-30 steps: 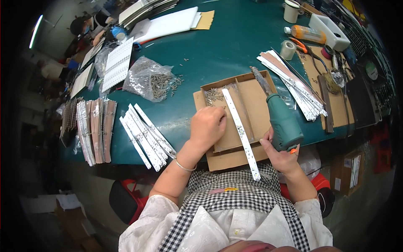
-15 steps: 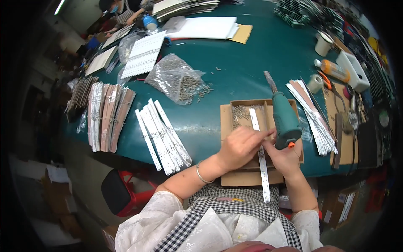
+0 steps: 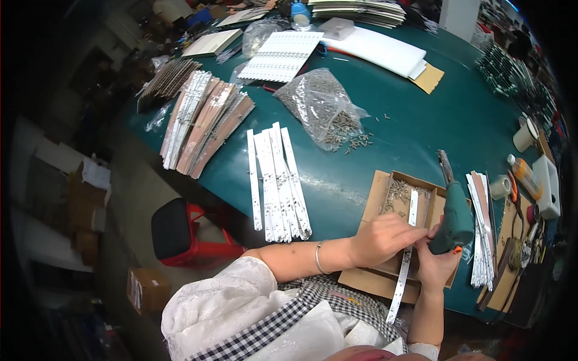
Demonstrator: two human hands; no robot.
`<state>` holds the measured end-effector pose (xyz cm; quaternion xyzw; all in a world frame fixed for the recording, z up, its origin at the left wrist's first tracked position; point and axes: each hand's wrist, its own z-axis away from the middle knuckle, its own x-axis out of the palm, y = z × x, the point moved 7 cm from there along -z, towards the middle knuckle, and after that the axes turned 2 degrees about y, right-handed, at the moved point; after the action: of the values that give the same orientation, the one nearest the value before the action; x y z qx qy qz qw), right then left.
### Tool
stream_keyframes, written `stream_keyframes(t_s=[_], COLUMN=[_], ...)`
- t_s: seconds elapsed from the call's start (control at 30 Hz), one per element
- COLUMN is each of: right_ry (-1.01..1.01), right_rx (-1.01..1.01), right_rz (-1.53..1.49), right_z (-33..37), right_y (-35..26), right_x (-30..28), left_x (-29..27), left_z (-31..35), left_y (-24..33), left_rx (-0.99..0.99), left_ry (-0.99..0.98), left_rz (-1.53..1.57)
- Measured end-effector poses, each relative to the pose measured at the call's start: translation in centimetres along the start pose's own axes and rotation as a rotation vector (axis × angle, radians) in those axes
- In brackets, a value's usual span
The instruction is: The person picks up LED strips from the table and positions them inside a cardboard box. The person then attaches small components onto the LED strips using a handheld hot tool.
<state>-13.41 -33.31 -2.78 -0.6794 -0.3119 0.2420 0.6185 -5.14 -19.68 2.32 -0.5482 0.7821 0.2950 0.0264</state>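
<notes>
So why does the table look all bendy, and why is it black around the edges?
Head view: the fisheye lens curves the green table toward the rim and leaves the corners black. The middle is sharp: the left hand, the right hand on the green power screwdriver, and the long white strip. Light glares off the clear plastic bag of screws.

left hand (image 3: 379,239) pinches white strip (image 3: 407,249); right hand (image 3: 435,265) holds green driver (image 3: 454,218).

Green table (image 3: 415,129), screw bag (image 3: 322,108), white strips (image 3: 277,180), cardboard tray (image 3: 376,198)
</notes>
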Motion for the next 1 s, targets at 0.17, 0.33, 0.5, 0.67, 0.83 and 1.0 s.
stream_keyframes(t_s=[0.17, 0.33, 0.5, 0.67, 0.83, 1.0], right_ry=[0.033, 0.048, 0.071, 0.027, -0.065, -0.108], right_rx=[-0.131, -0.178, -0.112, -0.090, -0.061, 0.019], right_rz=[-0.052, -0.058, -0.083, -0.111, -0.113, -0.092], right_z=[0.0, 0.2, 0.2, 0.2, 0.4, 0.5], right_y=[-1.3, -2.0, -1.5, -1.1, -1.1, -0.2], right_x=[-0.1, -1.1, -1.6, -1.3, -0.7, -0.7], left_x=[0.2, 0.6, 1.3, 0.6, 1.4, 1.3], left_z=[0.3, 0.2, 1.3, -0.3, 0.0, 0.2], left_y=[-0.4, -1.5, -3.1, -1.9, -2.0, -2.4], left_rx=[-0.013, -0.072, -0.191, -0.218, -0.275, -0.366], left_ry=[0.021, -0.116, -0.353, -0.231, -0.233, -0.261], left_rz=[0.010, -0.244, -0.406, -0.104, 0.358, 0.425])
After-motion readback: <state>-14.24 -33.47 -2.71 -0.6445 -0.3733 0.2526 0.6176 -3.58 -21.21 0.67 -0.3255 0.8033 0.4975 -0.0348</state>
